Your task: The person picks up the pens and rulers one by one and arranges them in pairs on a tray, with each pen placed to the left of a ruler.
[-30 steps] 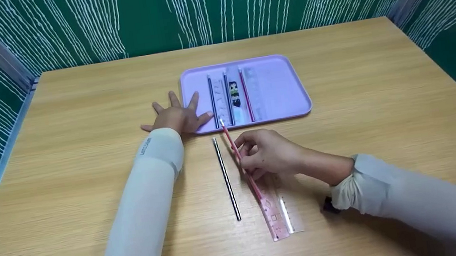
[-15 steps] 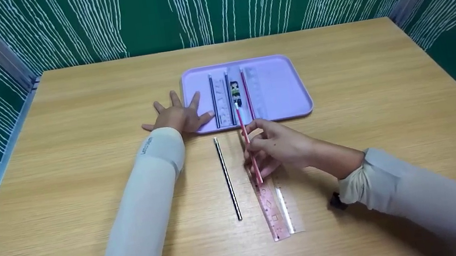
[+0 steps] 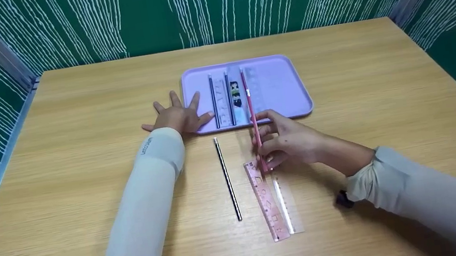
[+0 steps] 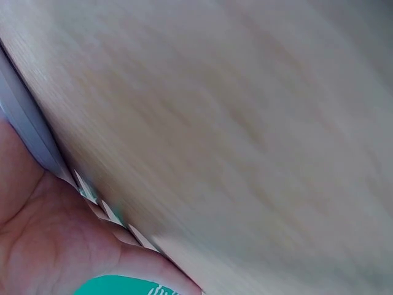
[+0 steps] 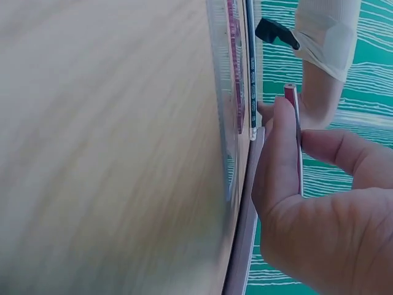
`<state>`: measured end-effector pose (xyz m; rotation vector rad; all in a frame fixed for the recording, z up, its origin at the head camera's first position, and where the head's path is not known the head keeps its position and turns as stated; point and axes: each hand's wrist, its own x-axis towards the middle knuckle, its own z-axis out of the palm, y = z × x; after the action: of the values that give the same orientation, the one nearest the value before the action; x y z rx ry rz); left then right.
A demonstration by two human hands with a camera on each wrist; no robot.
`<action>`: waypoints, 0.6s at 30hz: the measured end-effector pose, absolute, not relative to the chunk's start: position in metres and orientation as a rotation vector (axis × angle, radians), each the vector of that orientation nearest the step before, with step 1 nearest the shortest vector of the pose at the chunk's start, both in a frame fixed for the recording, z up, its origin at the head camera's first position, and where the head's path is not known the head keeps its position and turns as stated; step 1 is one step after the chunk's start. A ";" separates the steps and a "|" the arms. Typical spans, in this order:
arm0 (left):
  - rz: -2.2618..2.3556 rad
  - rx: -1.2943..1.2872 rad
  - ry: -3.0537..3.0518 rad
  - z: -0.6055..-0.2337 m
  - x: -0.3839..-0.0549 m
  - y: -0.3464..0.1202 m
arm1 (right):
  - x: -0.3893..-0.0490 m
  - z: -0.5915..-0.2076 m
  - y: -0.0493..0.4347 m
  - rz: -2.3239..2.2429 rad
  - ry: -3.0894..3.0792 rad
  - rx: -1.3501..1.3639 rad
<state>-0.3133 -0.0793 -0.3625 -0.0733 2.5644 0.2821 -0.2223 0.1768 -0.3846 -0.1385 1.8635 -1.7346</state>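
My right hand (image 3: 292, 141) pinches a red pencil (image 3: 254, 120) between thumb and fingers; its white end overlaps the purple tray (image 3: 280, 89) in the head view. The right wrist view shows the same red pencil (image 5: 299, 147) between thumb and fingers. My left hand (image 3: 177, 116) rests at the tray's left corner, fingers spread and thumb over the rim. Side by side in the tray lie two dark pencils (image 3: 214, 103), a red pencil (image 3: 242, 77), a clear ruler (image 3: 222, 102), a strip with cartoon figures (image 3: 236, 95) and another clear strip (image 3: 255, 93).
On the wooden table (image 3: 85, 188), a dark striped pencil (image 3: 227, 181) lies in front of the tray. To its right are a pink ruler (image 3: 268, 205) with cut-out shapes and a clear ruler (image 3: 289, 208). Green walls with white lines stand behind and at the sides.
My right hand has moved right and slightly away from me with the red pencil, which now stands nearly in line with the red one in the tray. The left hand stays put.
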 end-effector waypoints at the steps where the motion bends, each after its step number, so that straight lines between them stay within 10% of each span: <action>1: 0.280 -0.073 2.566 -0.362 -0.313 -0.080 | -0.223 -0.384 0.178 -1.734 1.867 -0.142; 18: 0.287 -0.070 2.580 -0.365 -0.315 -0.079 | -0.240 -0.388 0.194 -1.832 1.874 -0.126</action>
<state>-0.3153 -0.0790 -0.3648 -0.0699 2.5804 0.2866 -0.2399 0.1942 -0.3881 -0.1258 1.8740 -1.8320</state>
